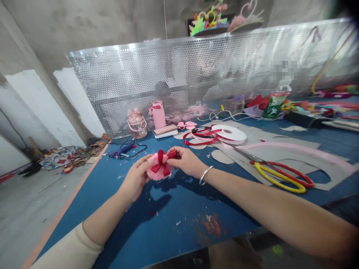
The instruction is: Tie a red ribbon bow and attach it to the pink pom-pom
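Note:
A small fluffy pink piece [156, 173] with a red ribbon bow [161, 158] on its front is held up over the blue table. My left hand [137, 175] grips the pink piece at its left side, thumb across the front. On the other side, my right hand [183, 161], with a silver bangle at the wrist, pinches the upper right loop of the bow between thumb and fingers. Behind my left hand lies a blue glue gun [121, 151] with its dark cord.
Scissors [280, 175] with red and yellow handles lie at right on grey sheet material [297, 149]. Ribbon spools [228, 133], a pink phone-like slab [165, 130], a pink bottle [137, 125] and a pink pouch [158, 116] stand or lie before the perforated metal panel [134, 82].

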